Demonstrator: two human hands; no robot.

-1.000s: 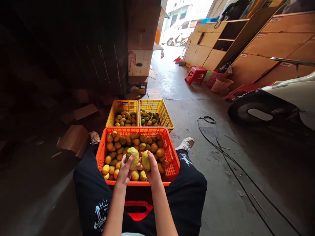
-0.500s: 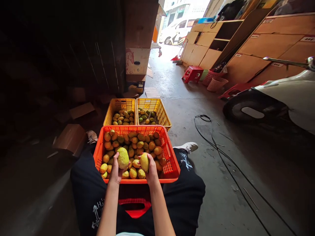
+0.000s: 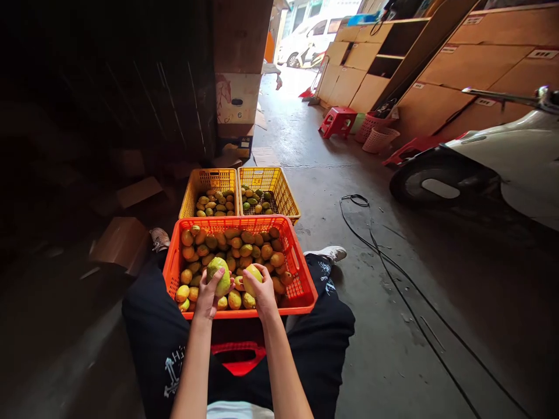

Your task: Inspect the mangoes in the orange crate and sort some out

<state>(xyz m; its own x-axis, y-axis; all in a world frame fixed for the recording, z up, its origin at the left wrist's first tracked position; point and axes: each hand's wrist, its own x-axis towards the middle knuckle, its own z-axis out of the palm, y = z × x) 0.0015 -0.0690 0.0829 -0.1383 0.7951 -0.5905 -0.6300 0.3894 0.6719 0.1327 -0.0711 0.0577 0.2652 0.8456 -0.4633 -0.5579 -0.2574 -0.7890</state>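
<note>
currently the left hand (image 3: 209,295) grasps a green-yellow fruit (image 3: 219,276) and the right hand (image 3: 261,286) grips a yellow fruit (image 3: 252,278), both above the red crate (image 3: 305,291) of fruit; two yellow crates (image 3: 185,195) (image 3: 288,198) stand just beyond it.

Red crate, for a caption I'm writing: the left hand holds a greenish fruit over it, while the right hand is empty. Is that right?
Not quite: the right hand is not empty. The head view shows it holding a yellow fruit. The left hand does hold a greenish fruit over the red crate.
</note>
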